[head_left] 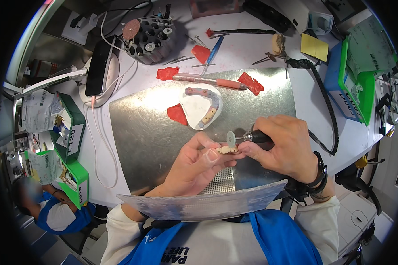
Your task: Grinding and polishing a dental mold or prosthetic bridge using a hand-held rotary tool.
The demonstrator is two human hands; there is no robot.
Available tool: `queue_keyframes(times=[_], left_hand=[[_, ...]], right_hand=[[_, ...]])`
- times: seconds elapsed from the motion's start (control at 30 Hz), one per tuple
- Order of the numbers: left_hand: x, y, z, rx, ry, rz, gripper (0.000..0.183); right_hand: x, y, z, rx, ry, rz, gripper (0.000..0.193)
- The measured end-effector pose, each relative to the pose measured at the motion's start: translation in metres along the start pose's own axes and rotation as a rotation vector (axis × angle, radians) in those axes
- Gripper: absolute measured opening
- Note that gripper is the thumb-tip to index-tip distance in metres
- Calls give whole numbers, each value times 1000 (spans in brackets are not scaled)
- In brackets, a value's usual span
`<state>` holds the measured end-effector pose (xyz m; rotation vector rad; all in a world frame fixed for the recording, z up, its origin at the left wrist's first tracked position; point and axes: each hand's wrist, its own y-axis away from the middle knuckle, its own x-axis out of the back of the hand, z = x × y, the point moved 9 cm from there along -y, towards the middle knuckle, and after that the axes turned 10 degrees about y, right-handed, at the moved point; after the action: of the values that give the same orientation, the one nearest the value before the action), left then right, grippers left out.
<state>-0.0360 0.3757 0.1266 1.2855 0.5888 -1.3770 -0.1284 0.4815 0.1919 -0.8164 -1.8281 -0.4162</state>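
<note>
My left hand (193, 166) pinches a small dental bridge (227, 150), a row of cream-coloured teeth, between thumb and fingers. In my right hand (284, 143) is a black handpiece (257, 137) with a pale green grinding disc (231, 138) on its tip. The disc stands right at the upper edge of the bridge; whether they touch I cannot tell. My right thumb rests close to the bridge's right end. Beyond both hands, a white plaster dental model (193, 108) lies on the metal plate (141, 132), with a grey-pink gum arch and some teeth on it.
A clear curved shield (203, 202) spans the front below my hands. Behind the model lie a pen (208, 81), red sheet scraps (250, 84) and a blue-handled tool (213, 55). A bur holder (152, 39), phone (101, 66) and green bins (350, 84) surround the plate. Another person sits at lower left.
</note>
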Motion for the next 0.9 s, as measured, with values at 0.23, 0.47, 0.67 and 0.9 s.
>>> queue_keyframes(times=[0.23,0.47,0.67,0.9], left_hand=[[-1,0,0,-14,2,-10,12],[0,-2,-1,-32,-20,13,17],[1,-4,-1,-45,-59,2,18],[6,-2,2,-123,-124,18,20]], right_hand=[[5,-1,-1,12,29,21,42],[8,-3,-6,-36,-370,-40,31],[4,1,-11,-4,-512,-34,25],[7,2,-9,-7,-393,19,25]])
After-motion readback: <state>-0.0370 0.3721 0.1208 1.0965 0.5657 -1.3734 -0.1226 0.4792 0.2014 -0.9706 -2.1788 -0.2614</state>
